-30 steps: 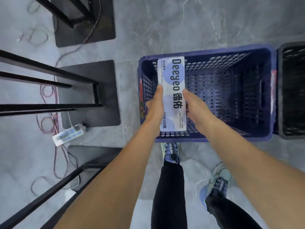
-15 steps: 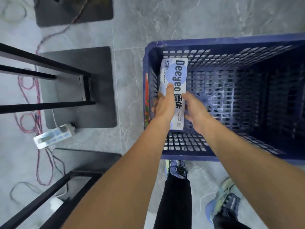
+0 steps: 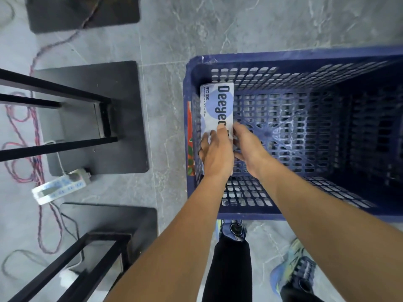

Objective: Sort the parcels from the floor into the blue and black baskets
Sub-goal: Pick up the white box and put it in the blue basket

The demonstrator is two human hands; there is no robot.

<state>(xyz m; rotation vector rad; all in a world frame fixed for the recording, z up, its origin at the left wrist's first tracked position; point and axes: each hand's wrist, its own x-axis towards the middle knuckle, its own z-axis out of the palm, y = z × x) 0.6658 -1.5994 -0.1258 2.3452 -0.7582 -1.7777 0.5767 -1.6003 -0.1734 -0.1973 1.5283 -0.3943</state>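
Parcel (image 3: 216, 105) gripped inside blue basket (image 3: 250, 216) standing on grey marbled floor (image 3: 196, 22).

Bare left hand (image 3: 217, 154), bare right hand (image 3: 250, 147), bare forearms (image 3: 174, 247) from the lower edge, black close-fitting trouser legs (image 3: 229, 271) at lower centre and lower right, blue-grey sports shoe (image 3: 225, 231) with round black dial fastener (image 3: 236, 228), blue mesh trainer with yellow-green trim (image 3: 292, 267) at lower right.
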